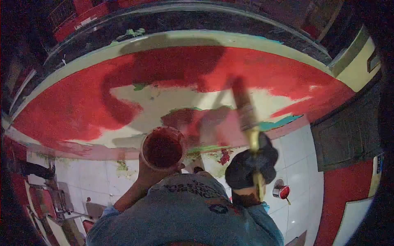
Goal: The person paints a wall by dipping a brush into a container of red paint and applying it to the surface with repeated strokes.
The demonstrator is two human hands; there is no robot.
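My left hand [148, 177] is wrapped round a round paint container [182, 141] with dark red paint inside, held upright close to my chest. In a black glove, my right hand [251, 166] grips a paintbrush [255, 141] by its yellowish handle. The brush's red-stained bristle end points away from me, over the wall; motion blurs it, and I cannot tell whether it touches. Across the cream wall [164, 97] spreads bright red paint with uneven edges, leaving bare patches in the middle. My shadow falls on the upper part and the left.
A small open can [281, 191] with red paint and a stick or brush stands on the white tiled floor [293, 164] at the right. Further right is a dark panel [349, 127]. Chairs [47, 201] stand at the lower left. A dark ledge [184, 20] runs above the wall.
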